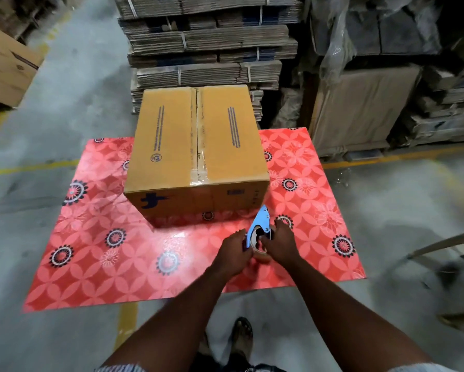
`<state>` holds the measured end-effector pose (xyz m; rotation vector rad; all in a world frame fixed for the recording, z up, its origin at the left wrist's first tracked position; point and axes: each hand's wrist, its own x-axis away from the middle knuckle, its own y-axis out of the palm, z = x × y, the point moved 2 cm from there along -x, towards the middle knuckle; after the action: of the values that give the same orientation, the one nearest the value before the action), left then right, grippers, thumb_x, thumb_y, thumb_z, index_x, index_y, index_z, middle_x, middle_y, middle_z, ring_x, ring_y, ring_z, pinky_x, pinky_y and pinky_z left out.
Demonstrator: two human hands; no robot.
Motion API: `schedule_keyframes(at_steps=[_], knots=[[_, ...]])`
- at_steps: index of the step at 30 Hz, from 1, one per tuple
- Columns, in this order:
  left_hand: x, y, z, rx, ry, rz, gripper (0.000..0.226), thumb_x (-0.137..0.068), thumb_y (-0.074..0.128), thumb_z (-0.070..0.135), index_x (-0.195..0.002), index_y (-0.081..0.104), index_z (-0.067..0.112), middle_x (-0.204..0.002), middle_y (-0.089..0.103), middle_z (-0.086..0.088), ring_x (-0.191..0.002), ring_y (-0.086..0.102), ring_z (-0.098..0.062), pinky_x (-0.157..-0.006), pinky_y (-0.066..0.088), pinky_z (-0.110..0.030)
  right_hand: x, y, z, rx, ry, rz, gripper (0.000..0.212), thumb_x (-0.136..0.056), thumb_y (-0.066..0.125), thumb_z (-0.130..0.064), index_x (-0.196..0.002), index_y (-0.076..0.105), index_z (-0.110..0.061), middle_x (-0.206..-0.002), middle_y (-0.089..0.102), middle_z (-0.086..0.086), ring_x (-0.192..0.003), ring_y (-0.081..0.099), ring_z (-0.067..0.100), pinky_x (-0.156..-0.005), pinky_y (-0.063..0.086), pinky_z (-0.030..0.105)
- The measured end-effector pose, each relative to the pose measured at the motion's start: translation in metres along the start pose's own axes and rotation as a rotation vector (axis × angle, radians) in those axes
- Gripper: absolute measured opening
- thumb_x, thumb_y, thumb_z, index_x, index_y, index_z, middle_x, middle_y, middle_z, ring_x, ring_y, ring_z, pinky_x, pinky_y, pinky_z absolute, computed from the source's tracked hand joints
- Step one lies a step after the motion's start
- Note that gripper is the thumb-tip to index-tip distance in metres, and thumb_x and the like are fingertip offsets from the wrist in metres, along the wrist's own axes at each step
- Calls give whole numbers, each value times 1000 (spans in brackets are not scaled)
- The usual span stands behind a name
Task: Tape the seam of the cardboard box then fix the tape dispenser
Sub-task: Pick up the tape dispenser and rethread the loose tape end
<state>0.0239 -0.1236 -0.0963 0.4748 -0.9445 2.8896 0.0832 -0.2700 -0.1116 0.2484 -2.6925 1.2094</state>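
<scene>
A brown cardboard box (172, 146) stands on a red flowered table top (113, 264). Clear tape runs along the box's centre seam (197, 135) and folds over its near edge. In front of the box, both hands hold a blue tape dispenser (260, 224) with a roll of clear tape in it. My left hand (235, 251) grips the dispenser's left side and the roll. My right hand (280, 242) grips its right side, fingers curled over the top. The dispenser's pointed blade end sticks up toward the box. The roll is mostly hidden by the hands.
Tall stacks of flattened, strapped cardboard (206, 44) rise behind the table. Wrapped bundles (373, 103) stand at the right and another box (8, 68) at the far left. A chair's edge (445, 251) is at the right. Yellow lines mark the grey floor.
</scene>
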Motion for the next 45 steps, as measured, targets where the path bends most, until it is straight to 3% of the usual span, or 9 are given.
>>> schedule_keyframes(at_steps=[4,8,13,16,22,29,35,41,45], knots=[[-3,14,3,-26,-33,26,47,-84,61,16,-131,55,11,-123,66,-11,-111,62,-28,-87,45,-30,3,5,1,-70,-23,3,23,-65,68,-4,-55,49,-13,-50,47,-3,-52,46,19,-50,23,22],[-9,18,-10,-57,-97,74,51,-87,59,26,-134,53,6,-128,64,-14,-116,60,-33,-92,45,-35,2,17,10,-32,-15,-24,14,-68,62,-19,-64,56,-7,-65,61,13,-61,55,26,-56,20,23],[-9,18,-21,-80,-131,105,38,-83,57,30,-119,59,16,-110,70,-6,-100,65,-27,-70,42,-30,19,18,-10,-98,4,-60,12,-63,57,-23,-71,59,-14,-77,71,13,-62,56,20,-44,26,12],[-10,13,-25,-83,-164,120,47,-91,55,26,-137,54,17,-123,66,-11,-112,61,-29,-81,44,-30,24,28,-18,-56,45,-64,20,-75,67,-24,-85,70,-6,-87,74,14,-81,67,31,-54,36,22],[-14,-28,-43,-149,-186,-171,56,-98,49,32,-150,37,14,-146,51,-14,-129,53,-29,-90,39,-24,34,30,-39,-64,-73,-100,31,-80,54,-31,-83,71,-5,-85,72,14,-79,67,27,-60,33,24],[-7,-70,-75,194,-465,-297,26,-99,49,18,-117,67,18,-99,67,-5,-72,62,-16,-58,49,-23,45,39,-72,-34,-322,-398,56,-65,81,-30,-112,63,-8,-108,61,6,-85,46,8,-61,33,1],[-3,-92,-103,442,-649,24,17,-92,56,27,-82,63,15,-87,58,-16,-69,54,-24,-60,38,-27,52,66,-92,-96,-300,-352,45,-62,81,-20,-102,65,-7,-97,68,6,-80,58,15,-55,32,8],[11,-96,-120,960,-518,363,50,-90,55,51,-113,61,7,-97,68,-19,-80,68,-33,-59,53,-32,52,86,-114,-206,-201,-352,41,-73,76,-7,-112,65,-3,-93,66,-3,-85,56,8,-61,34,-5],[20,-95,-124,847,-398,561,45,-81,59,65,-102,63,25,-103,66,-11,-96,64,-33,-79,53,-49,41,96,-108,-200,-55,-422,49,-69,79,-14,-115,64,-8,-107,71,4,-94,68,20,-85,56,32]])
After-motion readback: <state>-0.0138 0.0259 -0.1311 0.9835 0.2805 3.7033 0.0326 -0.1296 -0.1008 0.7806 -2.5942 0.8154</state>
